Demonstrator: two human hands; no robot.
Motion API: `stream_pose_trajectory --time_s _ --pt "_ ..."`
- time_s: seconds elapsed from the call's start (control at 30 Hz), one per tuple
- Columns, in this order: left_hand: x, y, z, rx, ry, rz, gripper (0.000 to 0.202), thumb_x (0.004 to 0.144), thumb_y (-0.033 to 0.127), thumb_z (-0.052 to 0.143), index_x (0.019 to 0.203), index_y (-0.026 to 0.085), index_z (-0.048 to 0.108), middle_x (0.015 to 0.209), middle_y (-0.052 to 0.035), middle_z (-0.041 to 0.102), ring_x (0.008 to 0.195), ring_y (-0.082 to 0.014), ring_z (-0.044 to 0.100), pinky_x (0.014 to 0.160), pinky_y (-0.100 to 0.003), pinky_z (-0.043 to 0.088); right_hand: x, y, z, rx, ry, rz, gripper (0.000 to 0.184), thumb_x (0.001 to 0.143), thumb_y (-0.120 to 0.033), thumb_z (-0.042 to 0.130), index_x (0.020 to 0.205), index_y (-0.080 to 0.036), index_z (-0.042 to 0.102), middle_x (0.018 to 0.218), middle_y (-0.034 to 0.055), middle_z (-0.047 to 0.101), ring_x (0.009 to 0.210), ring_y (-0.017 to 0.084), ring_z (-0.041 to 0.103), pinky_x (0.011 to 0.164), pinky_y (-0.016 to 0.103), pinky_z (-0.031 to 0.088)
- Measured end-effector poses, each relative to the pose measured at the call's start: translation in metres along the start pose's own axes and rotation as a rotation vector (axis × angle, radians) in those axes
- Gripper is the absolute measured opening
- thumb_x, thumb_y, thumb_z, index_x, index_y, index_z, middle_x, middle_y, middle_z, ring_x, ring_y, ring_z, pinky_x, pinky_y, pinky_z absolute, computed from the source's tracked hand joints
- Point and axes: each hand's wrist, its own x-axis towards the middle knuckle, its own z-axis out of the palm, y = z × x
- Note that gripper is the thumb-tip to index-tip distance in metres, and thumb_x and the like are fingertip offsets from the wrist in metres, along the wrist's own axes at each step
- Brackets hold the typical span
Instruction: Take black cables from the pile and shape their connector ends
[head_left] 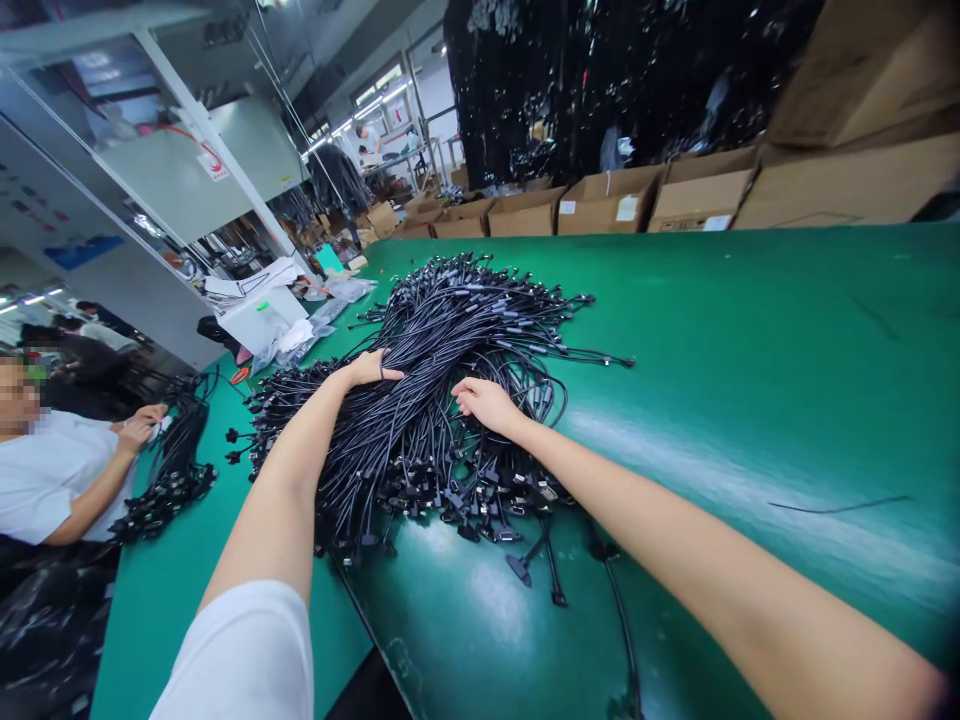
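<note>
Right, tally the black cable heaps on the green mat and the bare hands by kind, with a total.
Large black cable heap: 1
Smaller black cable heap: 1
Person's own bare hands, left and right: 2
Co-worker's bare hands: 2
Total: 6

The left hand (373, 368) curls into a heap of black cables (420, 430) on the green worktop (712, 330), the right hand (487, 404) rests flat on it, cardboard boxes (611, 200) line up beyond it, and a co-worker (60, 470) sorts cables left of it.
</note>
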Motion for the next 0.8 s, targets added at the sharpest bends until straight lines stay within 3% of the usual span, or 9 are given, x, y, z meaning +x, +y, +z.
stream_pose_trajectory --time_s 0.13,0.27,0.37,0.43,0.53,0.6,0.67,0.73,0.8 --pt "-0.001 0.013 0.002 0.031 -0.019 0.058 0.049 0.066 0.051 0.071 0.104 0.02 0.066 0.104 -0.0042 0.073 0.101 -0.0275 0.066 0.092 -0.033 0.049 0.004 0.002 -0.003 0.034 -0.021 -0.004 0.021 0.077 0.001 0.047 0.078 -0.015 0.062 0.067 -0.0021 0.063 0.053 0.007 0.058 0.057 0.018 0.048" --pt "-0.014 0.02 0.006 0.057 0.099 0.07 0.04 0.076 0.044 0.062 0.105 0.017 0.064 0.111 -0.0112 0.069 0.111 -0.0315 0.061 0.098 -0.04 0.045 0.007 0.003 -0.006 0.085 -0.008 0.008 0.021 0.079 0.0 0.045 0.081 -0.014 0.061 0.066 -0.0008 0.062 0.052 0.008 0.06 0.055 0.019 0.05" --pt "-0.013 0.019 -0.024 0.007 0.092 0.111 0.05 0.074 0.039 0.064 0.119 0.017 0.059 0.123 -0.0108 0.065 0.116 -0.0283 0.059 0.1 -0.038 0.045 0.006 0.003 -0.007 0.095 -0.004 -0.002 0.022 0.079 0.0 0.044 0.079 -0.013 0.062 0.066 -0.0008 0.062 0.05 0.007 0.058 0.053 0.018 0.049" --pt "-0.002 0.022 -0.051 -0.055 0.102 0.134 0.063 0.077 0.038 0.06 0.135 0.018 0.047 0.137 -0.0103 0.057 0.123 -0.0245 0.055 0.103 -0.035 0.044 0.004 0.004 -0.006 0.092 -0.012 -0.012 0.022 0.078 0.0 0.045 0.078 -0.013 0.062 0.065 -0.0013 0.062 0.049 0.007 0.056 0.051 0.017 0.047" --pt "0.027 0.04 -0.068 -0.132 0.169 0.058 0.079 0.082 0.053 0.053 0.146 0.013 0.028 0.152 -0.0172 0.038 0.135 -0.0257 0.044 0.108 -0.035 0.039 0.004 0.004 -0.004 0.085 -0.011 -0.017 0.024 0.075 0.002 0.045 0.079 -0.014 0.063 0.063 -0.0022 0.061 0.048 0.006 0.055 0.049 0.016 0.045" --pt "0.046 0.059 -0.054 -0.045 0.071 -0.056 0.1 0.07 0.062 0.065 0.145 0.008 0.027 0.15 -0.023 0.038 0.136 -0.0311 0.042 0.108 -0.038 0.038 0.004 0.004 -0.004 0.08 -0.007 -0.02 0.023 0.075 0.001 0.044 0.079 -0.014 0.062 0.062 -0.0024 0.06 0.047 0.006 0.055 0.048 0.016 0.045" --pt "0.06 0.076 -0.03 0.005 0.019 -0.108 0.111 0.055 0.062 0.077 0.14 0.004 0.034 0.143 -0.0271 0.046 0.131 -0.036 0.048 0.105 -0.04 0.04 0.004 0.004 -0.005 0.08 -0.005 -0.028 0.023 0.075 0.0 0.044 0.079 -0.014 0.062 0.064 -0.002 0.061 0.048 0.006 0.055 0.048 0.016 0.045" --pt "0.067 0.085 -0.011 0.036 0.029 -0.124 0.107 0.05 0.061 0.08 0.133 0.003 0.043 0.136 -0.0275 0.053 0.126 -0.0386 0.052 0.102 -0.041 0.043 0.004 0.004 -0.007 0.089 -0.007 -0.039 0.023 0.075 -0.001 0.044 0.08 -0.014 0.062 0.066 -0.0014 0.062 0.048 0.007 0.056 0.048 0.017 0.046" --pt "0.069 0.086 -0.003 0.07 0.047 -0.125 0.09 0.055 0.061 0.077 0.123 0.006 0.054 0.128 -0.0236 0.06 0.12 -0.0389 0.056 0.098 -0.041 0.045 0.004 0.005 -0.009 0.106 -0.01 -0.044 0.023 0.076 -0.002 0.044 0.081 -0.014 0.062 0.067 -0.0013 0.062 0.048 0.007 0.056 0.049 0.018 0.046"
